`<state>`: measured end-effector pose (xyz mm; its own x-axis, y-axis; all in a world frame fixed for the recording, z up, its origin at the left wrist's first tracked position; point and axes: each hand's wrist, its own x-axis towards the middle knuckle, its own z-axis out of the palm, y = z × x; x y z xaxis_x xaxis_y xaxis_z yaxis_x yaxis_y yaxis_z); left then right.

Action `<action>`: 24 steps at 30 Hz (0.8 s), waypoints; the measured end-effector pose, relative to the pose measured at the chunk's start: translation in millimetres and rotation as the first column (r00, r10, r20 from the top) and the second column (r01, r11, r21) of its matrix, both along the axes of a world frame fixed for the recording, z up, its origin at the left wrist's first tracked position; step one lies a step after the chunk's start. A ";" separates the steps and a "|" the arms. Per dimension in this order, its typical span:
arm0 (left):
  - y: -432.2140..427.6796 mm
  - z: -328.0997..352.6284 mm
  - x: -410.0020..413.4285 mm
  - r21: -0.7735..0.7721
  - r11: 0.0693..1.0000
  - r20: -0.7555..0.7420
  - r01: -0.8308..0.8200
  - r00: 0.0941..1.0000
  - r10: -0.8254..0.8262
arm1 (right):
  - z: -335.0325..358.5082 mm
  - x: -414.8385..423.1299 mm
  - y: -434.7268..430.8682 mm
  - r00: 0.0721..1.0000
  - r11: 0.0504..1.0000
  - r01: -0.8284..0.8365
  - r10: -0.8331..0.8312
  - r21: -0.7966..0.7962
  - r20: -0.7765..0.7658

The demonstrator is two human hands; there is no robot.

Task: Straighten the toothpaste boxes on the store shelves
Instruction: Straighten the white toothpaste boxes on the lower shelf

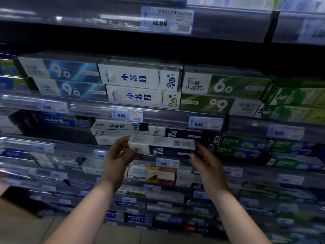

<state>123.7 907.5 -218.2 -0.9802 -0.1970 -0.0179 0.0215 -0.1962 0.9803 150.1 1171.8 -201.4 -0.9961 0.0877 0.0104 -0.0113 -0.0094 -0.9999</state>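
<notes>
— Cardboard, white on top and dark navy on the front: that is the "7.0" toothpaste box (pixel 161 146) both hands hold, lying level, barcode face upward.

— How do the hands grip it?

— One at each end. The left hand (pixel 118 156) wraps the box's left end, thumb on the front face. The right hand (pixel 206 162) closes on the right end with its fingertips. Both forearms reach up from the bottom edge of the view.

— Where is the box in relation to the shelves?

— Just in front of the third shelf down, at its front edge, about the middle of the run. Right behind it a second "7.0" box (pixel 175 133) lies on that shelf. Whether the two touch, I cannot tell.

— And around that?

— To the left on the same shelf, a white box with black lettering (pixel 114 128) sits slightly askew. To the right are dark and green Darlie boxes (pixel 237 146), stacked. A blue price tag (pixel 168 162) reading 8.50 hangs on the shelf rail just under the held box.

— Higher up?

— On the shelf above, two white boxes with blue characters (pixel 140 85) are stacked, blue "9.0" boxes (pixel 65 78) to their left and green "6.0" boxes (pixel 225 92) to their right; the lower green one lies upside down.
</notes>
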 end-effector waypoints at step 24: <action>22.4 17.2 -19.6 -0.399 0.917 -0.088 -0.006 0.996 -0.032 | 1.3 -23.2 7.3 0.961 0.961 0.276 -0.277 0.033 0.029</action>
<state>104.1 929.9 -201.0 -0.9764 -0.1565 0.1486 0.1143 0.2089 0.9712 126.9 1179.1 -200.1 -0.9330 0.3596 -0.0156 0.0235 0.0178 -0.9996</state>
